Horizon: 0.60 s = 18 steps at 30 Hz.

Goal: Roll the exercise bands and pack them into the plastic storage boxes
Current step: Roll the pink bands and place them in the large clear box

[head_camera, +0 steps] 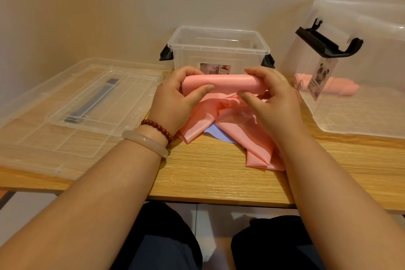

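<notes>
- Head view: left hand and right hand fingers grip ends of pink band roll, just above surface
- loose pink tail on purple band
- open clear box behind roll

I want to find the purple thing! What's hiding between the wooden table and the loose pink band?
In the head view, a purple band peeks out there, lying on the table beneath the pink band.
</notes>
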{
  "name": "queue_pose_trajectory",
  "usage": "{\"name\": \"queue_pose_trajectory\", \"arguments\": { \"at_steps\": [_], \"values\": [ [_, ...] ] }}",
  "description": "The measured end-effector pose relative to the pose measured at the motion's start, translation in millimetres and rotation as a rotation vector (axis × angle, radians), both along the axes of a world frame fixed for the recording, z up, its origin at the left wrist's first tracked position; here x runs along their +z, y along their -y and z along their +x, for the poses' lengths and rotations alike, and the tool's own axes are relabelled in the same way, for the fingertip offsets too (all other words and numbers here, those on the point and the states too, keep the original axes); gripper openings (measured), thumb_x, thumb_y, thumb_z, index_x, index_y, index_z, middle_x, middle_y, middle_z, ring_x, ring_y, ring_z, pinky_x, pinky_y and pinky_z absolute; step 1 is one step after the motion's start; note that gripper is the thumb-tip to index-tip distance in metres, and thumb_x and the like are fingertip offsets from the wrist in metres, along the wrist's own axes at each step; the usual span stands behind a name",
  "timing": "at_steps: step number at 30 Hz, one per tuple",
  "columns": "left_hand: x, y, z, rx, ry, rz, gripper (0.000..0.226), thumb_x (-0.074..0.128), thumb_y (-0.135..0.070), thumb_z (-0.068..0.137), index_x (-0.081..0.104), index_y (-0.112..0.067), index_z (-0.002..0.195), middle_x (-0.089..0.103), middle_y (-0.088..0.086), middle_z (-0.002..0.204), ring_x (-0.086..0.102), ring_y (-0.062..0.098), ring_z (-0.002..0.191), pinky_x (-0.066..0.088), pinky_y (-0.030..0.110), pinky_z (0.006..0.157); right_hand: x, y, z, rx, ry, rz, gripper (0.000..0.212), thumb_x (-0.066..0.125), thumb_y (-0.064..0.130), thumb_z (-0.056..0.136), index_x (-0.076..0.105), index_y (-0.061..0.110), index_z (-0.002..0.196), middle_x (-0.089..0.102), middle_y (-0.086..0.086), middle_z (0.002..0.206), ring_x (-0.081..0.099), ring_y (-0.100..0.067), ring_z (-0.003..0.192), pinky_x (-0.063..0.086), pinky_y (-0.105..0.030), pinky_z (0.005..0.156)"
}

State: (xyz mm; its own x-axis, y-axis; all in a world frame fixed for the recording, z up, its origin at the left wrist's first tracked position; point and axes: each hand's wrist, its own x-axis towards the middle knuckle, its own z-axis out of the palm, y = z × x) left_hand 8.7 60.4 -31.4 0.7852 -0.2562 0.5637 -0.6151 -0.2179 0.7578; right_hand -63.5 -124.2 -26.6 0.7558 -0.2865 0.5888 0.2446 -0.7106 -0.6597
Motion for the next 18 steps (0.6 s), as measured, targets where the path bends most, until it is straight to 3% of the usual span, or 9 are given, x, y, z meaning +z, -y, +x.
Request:
{"name": "queue_pose_trajectory", "arguments": {
  "at_steps": [3, 6, 8, 11, 15, 18],
  "values": [
    [-0.7, -0.1, 0.5, -0.016, 0.068, 0.086, 0.026, 0.073, -0.028, 0.083, 0.054, -0.041, 0.096, 0.055, -0.022, 0.094, 0.053, -0.011, 0.087, 0.046, 0.006, 0.073, -2.7, 3.5, 3.1, -0.129, 0.016, -0.144, 0.035, 0.069, 0.012, 0.085, 0.066, 0.022, 0.118, 0.059, 0.01, 0.115, 0.047, -0.004, 0.106, 0.038, -0.019, 0.088],
    [-1.1, 0.8, 3.7, 0.037, 0.188, 0.242, 0.027, 0.073, -0.023, 0.083, 0.062, -0.028, 0.107, 0.056, -0.014, 0.101, 0.047, -0.003, 0.086, 0.034, 0.0, 0.078, -1.8, 3.8, 2.8, -0.196, 0.067, -0.211, 0.03, 0.068, 0.008, 0.084, 0.068, 0.019, 0.112, 0.063, 0.003, 0.115, 0.051, -0.017, 0.112, 0.03, -0.019, 0.091],
    [1.8, 3.4, 4.7, 0.068, 0.261, 0.339, 0.032, 0.07, -0.018, 0.084, 0.064, -0.021, 0.116, 0.06, -0.005, 0.11, 0.046, 0.001, 0.098, 0.029, 0.004, 0.085, 1.4, 3.5, 1.6, -0.211, 0.078, -0.211, 0.03, 0.067, 0.007, 0.084, 0.068, 0.018, 0.112, 0.065, 0.003, 0.113, 0.052, -0.018, 0.112, 0.031, -0.021, 0.092],
    [12.5, 9.9, 2.0, 0.096, 0.318, 0.415, 0.038, 0.064, -0.018, 0.089, 0.06, -0.019, 0.128, 0.061, 0.002, 0.12, 0.05, 0.016, 0.111, 0.031, 0.02, 0.092, 9.3, 3.3, -0.2, -0.226, 0.066, -0.204, 0.028, 0.066, 0.01, 0.085, 0.067, 0.018, 0.112, 0.065, 0.003, 0.112, 0.053, -0.021, 0.111, 0.036, -0.027, 0.093],
    [25.9, 17.3, 2.0, 0.102, 0.368, 0.453, 0.037, 0.059, -0.017, 0.093, 0.058, -0.017, 0.13, 0.059, 0.005, 0.121, 0.049, 0.022, 0.113, 0.031, 0.023, 0.093, 22.8, 3.0, -0.4, -0.255, -0.023, -0.244, 0.026, 0.066, 0.016, 0.086, 0.065, 0.019, 0.112, 0.063, 0.001, 0.112, 0.052, -0.026, 0.109, 0.041, -0.042, 0.093],
    [36.4, 23.1, 4.3, 0.097, 0.414, 0.503, 0.037, 0.055, -0.018, 0.095, 0.056, -0.014, 0.131, 0.057, 0.007, 0.121, 0.048, 0.024, 0.114, 0.031, 0.024, 0.092, 35.5, 3.7, 1.7, -0.269, -0.066, -0.362, 0.029, 0.066, 0.018, 0.087, 0.064, 0.021, 0.115, 0.064, -0.001, 0.113, 0.051, -0.029, 0.111, 0.039, -0.045, 0.093]
  ]
}}
